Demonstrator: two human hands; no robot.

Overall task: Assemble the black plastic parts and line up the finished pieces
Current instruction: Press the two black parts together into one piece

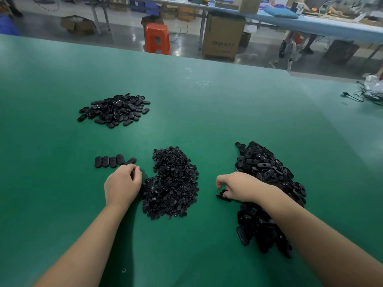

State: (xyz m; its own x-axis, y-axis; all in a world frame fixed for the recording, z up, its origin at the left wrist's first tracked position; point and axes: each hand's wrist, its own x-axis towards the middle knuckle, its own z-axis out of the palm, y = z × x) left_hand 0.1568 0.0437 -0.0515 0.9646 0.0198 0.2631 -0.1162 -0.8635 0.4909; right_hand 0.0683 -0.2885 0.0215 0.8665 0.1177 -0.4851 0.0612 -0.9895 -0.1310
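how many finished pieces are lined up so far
5: four finished pieces stand side by side left of the small-parts pile; a fifth lies askew at the row's right end.

Beyond the green desk (pixel 207 104), an orange stool (pixel 156 38) at twelve o'clock, a cardboard box (pixel 222 37) beside it, tangled cables (pixel 364 96) at two o'clock

Deep green, plain and unpatterned, that flat table mat (pixel 186 100), with faint whitish scuffs far beyond both hands. Glossy black the row of oval plastic pieces (pixel 109 161) just above the left hand's (pixel 122 185) fingertips, and the same glossy black on the far heap of oval plastic shells (pixel 114 110). Matte black the mound of small plastic inserts (pixel 172 183) between the hands; black again the big pile of oval plastic covers (pixel 267 183) behind the right hand (pixel 236 187). Beyond the table, a bright orange-red plastic stool (pixel 156 38) and a plain brown cardboard box (pixel 222 36).
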